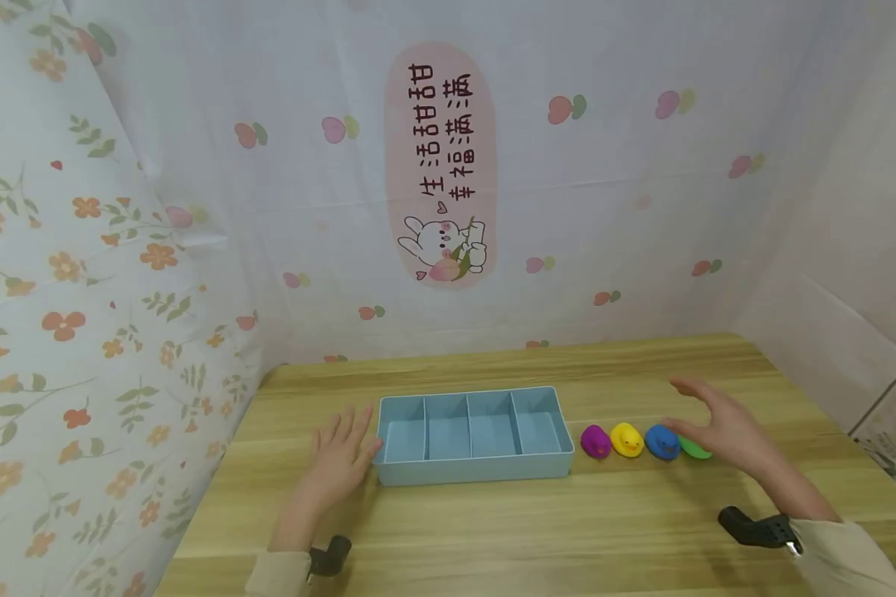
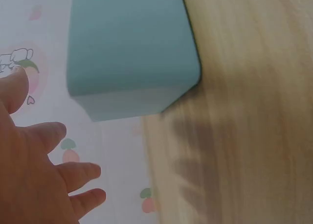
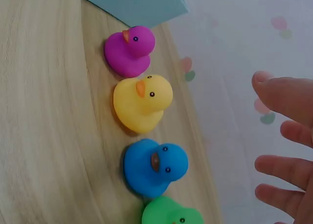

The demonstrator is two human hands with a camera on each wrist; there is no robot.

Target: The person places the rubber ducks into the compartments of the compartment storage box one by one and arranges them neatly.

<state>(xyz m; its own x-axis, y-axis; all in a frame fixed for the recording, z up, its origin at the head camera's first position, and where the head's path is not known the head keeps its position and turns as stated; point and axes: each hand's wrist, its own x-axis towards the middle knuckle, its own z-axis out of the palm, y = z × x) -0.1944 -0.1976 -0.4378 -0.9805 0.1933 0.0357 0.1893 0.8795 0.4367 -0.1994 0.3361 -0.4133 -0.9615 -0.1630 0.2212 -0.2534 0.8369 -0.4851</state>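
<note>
A light blue tray (image 1: 474, 475) with four compartments sits on the wooden table (image 1: 493, 539); its outer wall (image 2: 132, 43) fills the left wrist view. My left hand (image 1: 341, 454) lies flat beside the tray's left end, fingers spread, thumb near its corner. To the tray's right stand four rubber ducks in a row: purple (image 1: 596, 441), yellow (image 1: 627, 439), blue (image 1: 662, 442) and green (image 1: 694, 448). My right hand (image 1: 709, 419) hovers open above the blue and green ducks, holding nothing. The right wrist view shows the purple duck (image 3: 130, 51), yellow duck (image 3: 142, 103), blue duck (image 3: 154, 168) and green duck (image 3: 171, 213).
Printed fabric walls enclose the table at the back (image 1: 448, 166) and on the left (image 1: 82, 332). The table's right edge (image 1: 851, 431) drops off near the ducks. Bare wood lies in front of the tray.
</note>
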